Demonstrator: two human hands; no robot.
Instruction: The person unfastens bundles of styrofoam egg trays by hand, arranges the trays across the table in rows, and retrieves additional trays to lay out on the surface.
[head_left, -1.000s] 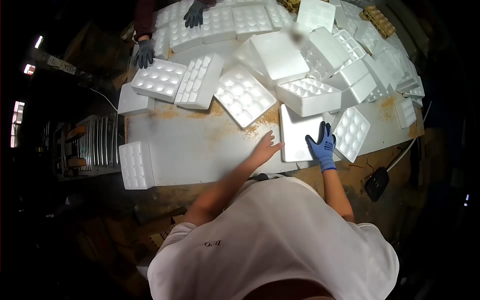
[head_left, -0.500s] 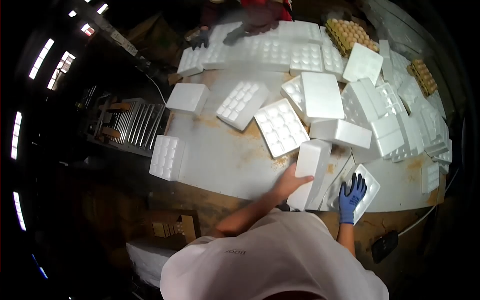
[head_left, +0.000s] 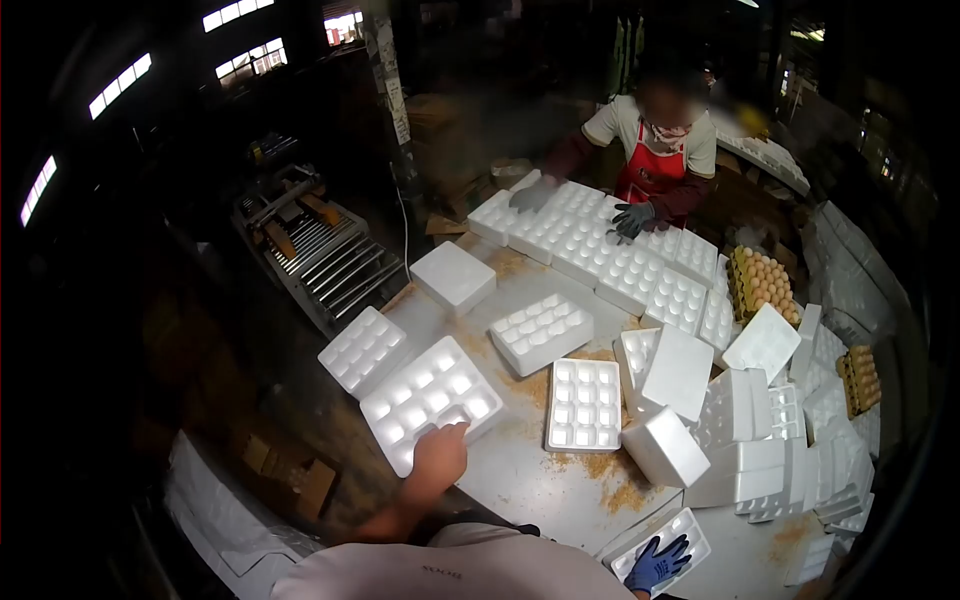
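At the table's left front, my bare left hand (head_left: pixel 440 458) grips the near edge of a white foam egg box (head_left: pixel 425 393), its rows of round hollows facing up. The box is raised and tilted, partly over the table's edge. My right hand (head_left: pixel 657 565), in a blue glove, lies with fingers spread on another white foam box (head_left: pixel 690 540) at the front right. Close to the left hand, a foam box with hollows (head_left: pixel 362 350) stands behind the gripped one. A further hollowed foam box (head_left: pixel 585 405) lies between my hands, farther in.
Across the table, a person in a red apron (head_left: pixel 655 172) has gloved hands over a row of foam boxes (head_left: pixel 630 275). Egg trays with eggs (head_left: pixel 765 285) stand at right, beside piled foam pieces (head_left: pixel 750 470). A roller conveyor (head_left: pixel 335 255) is at left. Brown crumbs dot the table (head_left: pixel 510 480).
My left hand has moved left with the foam box, which now shows its hollows. My right hand stays on its box. The camera view has tilted up, bringing the other person into view.
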